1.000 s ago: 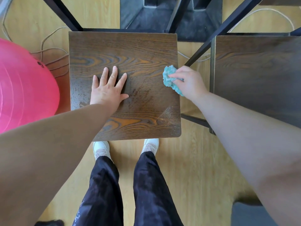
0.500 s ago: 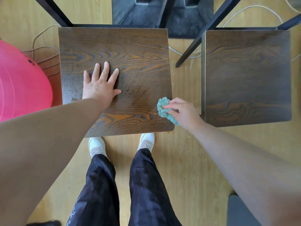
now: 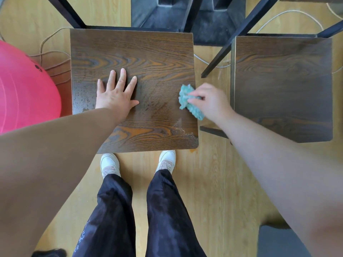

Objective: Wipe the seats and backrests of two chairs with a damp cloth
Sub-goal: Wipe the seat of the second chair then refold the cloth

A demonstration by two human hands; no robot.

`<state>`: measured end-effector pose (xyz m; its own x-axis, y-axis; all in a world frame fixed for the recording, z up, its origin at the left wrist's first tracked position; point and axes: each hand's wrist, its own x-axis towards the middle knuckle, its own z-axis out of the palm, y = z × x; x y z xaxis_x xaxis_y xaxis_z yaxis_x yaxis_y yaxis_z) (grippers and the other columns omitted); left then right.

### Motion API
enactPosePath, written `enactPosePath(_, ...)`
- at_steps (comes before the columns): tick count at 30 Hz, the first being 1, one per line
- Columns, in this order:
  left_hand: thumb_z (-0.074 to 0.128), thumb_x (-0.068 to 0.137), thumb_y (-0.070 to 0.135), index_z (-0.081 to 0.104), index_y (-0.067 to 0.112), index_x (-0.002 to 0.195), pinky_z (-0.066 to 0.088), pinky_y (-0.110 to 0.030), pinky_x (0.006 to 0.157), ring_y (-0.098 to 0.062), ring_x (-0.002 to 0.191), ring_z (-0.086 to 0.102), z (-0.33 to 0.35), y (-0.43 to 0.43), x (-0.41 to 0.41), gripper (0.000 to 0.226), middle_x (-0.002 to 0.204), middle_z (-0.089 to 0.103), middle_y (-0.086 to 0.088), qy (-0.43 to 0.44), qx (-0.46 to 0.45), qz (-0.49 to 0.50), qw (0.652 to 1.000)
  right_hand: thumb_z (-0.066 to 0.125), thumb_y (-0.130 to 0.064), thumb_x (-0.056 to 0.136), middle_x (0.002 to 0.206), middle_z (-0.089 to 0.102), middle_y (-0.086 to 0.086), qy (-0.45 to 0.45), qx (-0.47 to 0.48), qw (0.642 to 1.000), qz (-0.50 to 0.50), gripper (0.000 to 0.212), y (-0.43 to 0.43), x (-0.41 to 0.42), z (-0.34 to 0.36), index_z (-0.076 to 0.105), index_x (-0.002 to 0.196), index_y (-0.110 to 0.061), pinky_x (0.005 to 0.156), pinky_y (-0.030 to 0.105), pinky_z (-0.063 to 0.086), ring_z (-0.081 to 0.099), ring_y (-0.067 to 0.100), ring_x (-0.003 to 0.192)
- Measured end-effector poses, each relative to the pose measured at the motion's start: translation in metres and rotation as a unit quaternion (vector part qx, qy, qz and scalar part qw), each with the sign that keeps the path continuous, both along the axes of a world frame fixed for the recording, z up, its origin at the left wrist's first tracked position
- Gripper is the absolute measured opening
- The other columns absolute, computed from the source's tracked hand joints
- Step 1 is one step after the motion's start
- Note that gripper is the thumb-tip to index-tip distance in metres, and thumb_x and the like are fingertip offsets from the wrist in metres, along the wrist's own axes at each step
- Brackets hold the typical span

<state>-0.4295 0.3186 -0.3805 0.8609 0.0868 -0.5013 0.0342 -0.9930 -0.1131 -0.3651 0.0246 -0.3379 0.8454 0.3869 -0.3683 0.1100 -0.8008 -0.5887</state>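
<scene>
At the right edge of the left chair seat (image 3: 148, 52), the right hand (image 3: 211, 102) pinches one bunched teal cloth (image 3: 189, 102), its long axis slanting from far-left to near-right. The left hand (image 3: 116, 93) lies flat, fingers spread, mid-seat; a second chair seat (image 3: 282, 86) stands to the right, making two.

L seat (image 3: 148, 52) beside R seat (image 3: 282, 86); ball (image 3: 24, 93) left; L hand (image 3: 116, 93) on L seat.

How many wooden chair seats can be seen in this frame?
2. One chair seat is directly ahead, under the flat left hand and the cloth gripped by the right hand. The second seat stands to its right, untouched. Others may lie outside the frame.
</scene>
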Motion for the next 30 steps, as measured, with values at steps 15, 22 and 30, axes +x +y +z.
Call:
enactPosePath(15, 0.019, 0.1, 0.06, -0.018, 0.031, 0.155, 0.01, -0.056, 0.121, -0.032, 0.152, -0.01, -0.002, -0.002, -0.001, 0.073, 0.165, -0.018, -0.005, -0.003, 0.023, -0.012, 1.0, 0.068, -0.026, 0.094, 0.117, 0.064, 0.005, -0.038, -0.044, 0.998, 0.016, 0.027, 0.028, 0.06, -0.021, 0.074, 0.116, -0.012, 0.089, 0.029, 0.048, 0.06, 0.02, 0.106)
enactPosePath(22, 0.02, 0.1, 0.06, -0.017, 0.032, 0.155, 0.008, -0.057, 0.121, -0.031, 0.152, -0.01, 0.001, -0.004, 0.0, 0.073, 0.165, -0.018, -0.004, 0.006, 0.022, -0.006, 1.0, 0.074, -0.014, 0.088, 0.101, 0.071, 0.007, -0.023, 0.029, 0.998, 0.048, 0.017, 0.015, -0.025, -0.029, 0.078, 0.103, -0.006, 0.081, 0.014, 0.04, 0.065, 0.017, 0.089)
enactPosePath(30, 0.02, 0.099, 0.064, -0.013, 0.034, 0.156, 0.009, -0.059, 0.12, -0.029, 0.153, -0.009, 0.004, 0.0, 0.0, 0.073, 0.166, -0.015, -0.002, 0.007, 0.014, -0.007, 1.0, 0.073, -0.012, 0.088, 0.099, 0.07, 0.003, 0.029, 0.033, 0.997, 0.059, 0.015, 0.011, -0.116, -0.031, 0.079, 0.101, -0.009, 0.079, 0.018, 0.039, 0.065, 0.02, 0.09)
